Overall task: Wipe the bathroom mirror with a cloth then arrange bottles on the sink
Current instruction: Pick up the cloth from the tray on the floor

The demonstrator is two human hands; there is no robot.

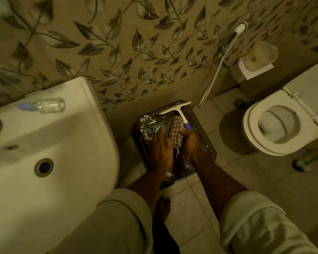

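Dim bathroom floor, frame centre: left hand [161,149] flat, right hand [189,143] clutching the checked cloth [175,128]. Wiping seems unstarted. One bottle [44,105] lies on the sink [92,136].

White squeegee [178,111] lying on a dark paint-spattered stool [202,129], open toilet [275,123], bidet sprayer [233,36] on leaf-patterned wall [117,52]

A: Dark box [200,125] on floor between sink [66,140] and toilet [275,125], back edge at the wall. Squeegee [178,111] spans its far edge; checked cloth [174,128] fills the middle.

B: Access?

A: Near edge taken by both hands. Floor strip on toilet side open. Bottle [44,105] lies along sink's back ledge; basin open.
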